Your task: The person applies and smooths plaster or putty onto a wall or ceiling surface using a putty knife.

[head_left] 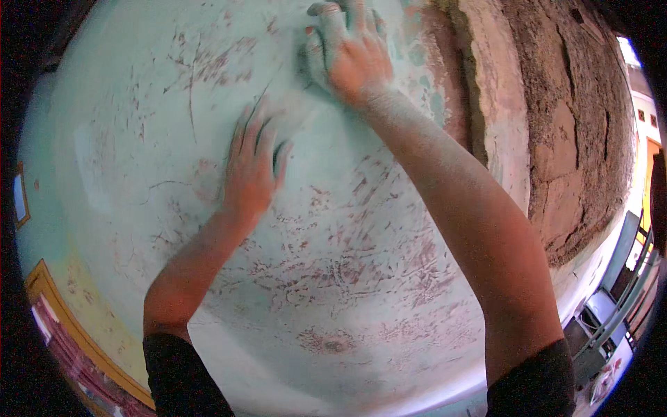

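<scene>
A pale green, plastered wall with brown scratches and patches fills the middle of the view. My left hand lies against it left of centre, its slightly blurred fingers stretched out, holding nothing visible. Higher up, my right hand, whitened with dust, presses on the wall with fingers bent and apart; I see nothing in it, though its palm is hidden. Just right of that hand runs a flaking edge of paint beside rough brown exposed wall.
At the lower left is a wooden frame with reddish curtain beside it. A small framed panel is at the far left. At the right rim, metal railings and assorted items stand below a bright opening with an orange part.
</scene>
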Tool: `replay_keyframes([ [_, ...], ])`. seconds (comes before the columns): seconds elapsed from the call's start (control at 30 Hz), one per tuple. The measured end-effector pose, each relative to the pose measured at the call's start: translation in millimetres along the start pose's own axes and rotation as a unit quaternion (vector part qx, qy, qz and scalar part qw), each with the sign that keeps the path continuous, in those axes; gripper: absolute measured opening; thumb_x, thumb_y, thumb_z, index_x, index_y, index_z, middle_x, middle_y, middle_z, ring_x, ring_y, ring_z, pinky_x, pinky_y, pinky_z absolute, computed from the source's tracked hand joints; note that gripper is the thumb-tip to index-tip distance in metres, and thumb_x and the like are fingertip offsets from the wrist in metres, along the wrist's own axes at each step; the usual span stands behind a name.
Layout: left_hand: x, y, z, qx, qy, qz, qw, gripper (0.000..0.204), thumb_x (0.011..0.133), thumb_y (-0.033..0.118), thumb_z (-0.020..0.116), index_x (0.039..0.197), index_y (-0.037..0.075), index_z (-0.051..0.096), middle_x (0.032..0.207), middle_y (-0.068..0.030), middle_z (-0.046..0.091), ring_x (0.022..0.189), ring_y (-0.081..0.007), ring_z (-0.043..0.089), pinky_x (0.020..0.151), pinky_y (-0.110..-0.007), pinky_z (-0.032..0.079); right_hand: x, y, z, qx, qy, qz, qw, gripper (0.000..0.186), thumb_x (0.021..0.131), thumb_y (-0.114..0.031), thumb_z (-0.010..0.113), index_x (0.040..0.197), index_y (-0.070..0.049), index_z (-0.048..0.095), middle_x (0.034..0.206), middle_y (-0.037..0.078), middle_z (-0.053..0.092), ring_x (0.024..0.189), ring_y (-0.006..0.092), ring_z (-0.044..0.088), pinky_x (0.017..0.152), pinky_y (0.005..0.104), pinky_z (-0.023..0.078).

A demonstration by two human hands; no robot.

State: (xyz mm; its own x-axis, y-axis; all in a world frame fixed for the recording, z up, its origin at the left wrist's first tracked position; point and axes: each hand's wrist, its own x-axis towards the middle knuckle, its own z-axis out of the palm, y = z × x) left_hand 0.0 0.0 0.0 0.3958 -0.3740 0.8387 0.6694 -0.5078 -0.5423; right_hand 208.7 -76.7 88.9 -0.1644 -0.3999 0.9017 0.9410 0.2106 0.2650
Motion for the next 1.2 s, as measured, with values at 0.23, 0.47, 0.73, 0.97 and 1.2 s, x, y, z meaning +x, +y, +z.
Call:
replay_keyframes([
  [0.23, 77, -143, 8, 0.114, 0.149, -0.144, 0.972, 0.055, 0.101, 0.032, 0.054, 0.14, -0.005, 0.045, 0.138, -0.0273, 0.052, 0.127, -0.0445, 0.049, 0.109, -0.048, 0.038, -2, -1, -14, -0.023, 0.01, -0.011, 1.0, 0.037, 0.096, -0.035, 0.053, 0.126, -0.014, 0.056, 0.132, 0.017, 0.049, 0.125, 0.0388, 0.05, 0.113, 0.0548, 0.031],
  [0.47, 53, -131, 3, 0.087, 0.117, -0.162, 0.976, 0.051, 0.101, 0.025, 0.054, 0.141, -0.005, 0.044, 0.142, -0.0286, 0.047, 0.133, -0.0444, 0.044, 0.112, -0.047, 0.037, -4, -4, -20, -0.022, -0.018, -0.025, 0.999, 0.038, 0.096, -0.036, 0.052, 0.124, -0.011, 0.059, 0.13, 0.017, 0.052, 0.124, 0.0377, 0.051, 0.113, 0.0543, 0.032],
  [0.73, 6, -67, -3, 0.056, 0.015, -0.102, 0.993, 0.056, 0.1, 0.018, 0.057, 0.147, -0.005, 0.037, 0.148, -0.0288, 0.04, 0.137, -0.0444, 0.039, 0.115, -0.048, 0.033, -12, 1, -14, -0.019, -0.052, -0.037, 0.998, 0.043, 0.097, -0.036, 0.049, 0.132, -0.013, 0.057, 0.139, 0.017, 0.048, 0.13, 0.0377, 0.047, 0.115, 0.0556, 0.029],
  [0.97, 148, -170, 1, 0.074, 0.167, -0.159, 0.97, 0.041, 0.1, 0.027, 0.056, 0.126, -0.004, 0.054, 0.123, -0.0253, 0.06, 0.118, -0.0424, 0.055, 0.102, -0.047, 0.042, -10, 3, -15, -0.034, -0.059, -0.051, 0.996, 0.042, 0.094, -0.03, 0.052, 0.133, -0.015, 0.057, 0.14, 0.016, 0.047, 0.13, 0.0369, 0.048, 0.115, 0.0553, 0.028],
  [1.2, 73, -72, 61, 0.07, 0.148, 0.023, 0.986, 0.051, 0.095, 0.018, 0.061, 0.139, -0.002, 0.045, 0.139, -0.0279, 0.05, 0.128, -0.0433, 0.048, 0.112, -0.051, 0.036, -14, 2, -18, -0.017, -0.046, -0.065, 0.997, 0.043, 0.093, -0.032, 0.054, 0.133, -0.016, 0.057, 0.137, 0.015, 0.05, 0.126, 0.0366, 0.051, 0.114, 0.0547, 0.03],
])
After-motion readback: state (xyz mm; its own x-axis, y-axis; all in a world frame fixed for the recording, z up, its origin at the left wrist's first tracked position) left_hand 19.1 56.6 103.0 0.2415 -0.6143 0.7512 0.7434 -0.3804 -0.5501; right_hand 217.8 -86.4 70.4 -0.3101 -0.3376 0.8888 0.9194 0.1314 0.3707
